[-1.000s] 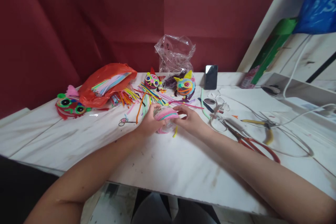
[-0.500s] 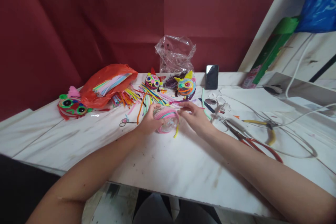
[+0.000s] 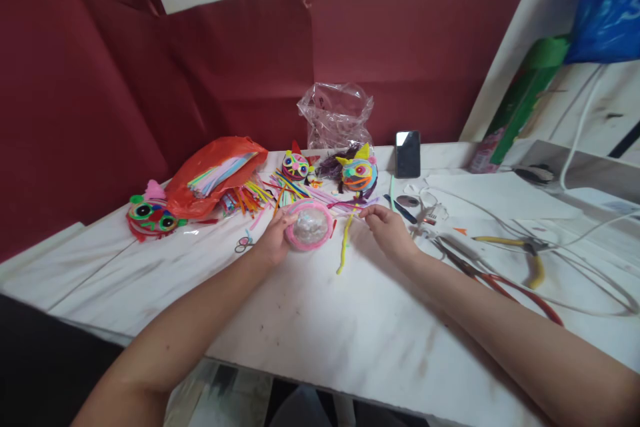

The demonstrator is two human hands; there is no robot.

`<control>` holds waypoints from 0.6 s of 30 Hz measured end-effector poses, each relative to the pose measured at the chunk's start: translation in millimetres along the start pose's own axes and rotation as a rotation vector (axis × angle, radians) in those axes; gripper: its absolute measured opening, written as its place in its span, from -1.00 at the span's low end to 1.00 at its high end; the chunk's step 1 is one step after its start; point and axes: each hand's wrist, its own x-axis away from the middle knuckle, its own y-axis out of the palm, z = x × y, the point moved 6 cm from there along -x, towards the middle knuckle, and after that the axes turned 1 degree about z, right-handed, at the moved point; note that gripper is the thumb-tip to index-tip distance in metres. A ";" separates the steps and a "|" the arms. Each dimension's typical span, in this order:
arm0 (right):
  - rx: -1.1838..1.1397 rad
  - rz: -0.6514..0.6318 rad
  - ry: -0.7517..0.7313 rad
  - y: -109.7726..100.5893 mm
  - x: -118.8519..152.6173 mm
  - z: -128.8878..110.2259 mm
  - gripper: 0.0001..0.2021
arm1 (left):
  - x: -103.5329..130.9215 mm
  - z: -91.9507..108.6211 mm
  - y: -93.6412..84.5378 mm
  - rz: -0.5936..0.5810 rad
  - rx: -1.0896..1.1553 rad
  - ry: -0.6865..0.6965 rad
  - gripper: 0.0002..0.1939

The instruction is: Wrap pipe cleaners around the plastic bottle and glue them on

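My left hand [image 3: 277, 237] grips the left side of a clear plastic ball [image 3: 311, 227] wound round with pink pipe cleaner. The ball's bare, see-through face is turned toward me. To its right, my right hand [image 3: 387, 228] is closed in a pinch at the end of a thin pinkish pipe cleaner [image 3: 350, 207] that stretches toward the ball. Whether that strand is fixed to the ball, I cannot tell. A yellow pipe cleaner [image 3: 344, 247] runs down between the ball and my right hand. Small scissors [image 3: 243, 245] lie left of my left hand.
Behind my hands are loose pipe cleaners [image 3: 295, 190], a red bag [image 3: 215, 167] of more, and finished animal heads, one with yellow ears [image 3: 359, 175]. A phone [image 3: 408, 155] leans at the back. Red-handled pliers [image 3: 493, 280], yellow-handled pliers [image 3: 533, 260] and cables lie right.
The ball has been tilted so its clear side faces me. My right hand has moved away from it to the right. The yellow pipe cleaner shows more of its length. The view has shifted slightly.
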 end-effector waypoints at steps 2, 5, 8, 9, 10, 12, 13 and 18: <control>-0.006 0.007 -0.015 0.0 -0.4 0.9 -0.83 | -2.3 0.7 -3.2 0.022 0.033 0.006 -0.62; -0.018 0.015 -0.038 0.3 -1.5 1.5 -0.79 | -4.3 5.0 -4.5 0.028 0.079 0.032 -0.63; -0.027 -0.002 -0.055 2.3 -1.4 0.1 -0.80 | -4.7 10.0 -3.8 0.017 0.109 0.051 -0.66; -0.028 -0.010 -0.059 3.0 -1.0 -0.6 -0.81 | -4.8 11.2 -3.8 0.017 0.112 0.055 -0.68; -0.029 -0.018 -0.061 3.4 -0.6 -1.2 -0.82 | -5.0 11.9 -4.0 0.018 0.114 0.056 -0.69; -0.029 -0.027 -0.062 3.4 0.4 -1.5 -0.82 | -5.5 12.4 -5.0 0.028 0.118 0.051 -0.71; -0.028 -0.027 -0.061 2.8 0.7 -1.2 -0.82 | -5.8 12.2 -5.5 0.033 0.122 0.045 -0.71; -0.021 -0.023 -0.065 1.1 -0.5 2.1 -0.84 | -6.3 13.0 -5.5 0.038 0.157 0.021 -0.70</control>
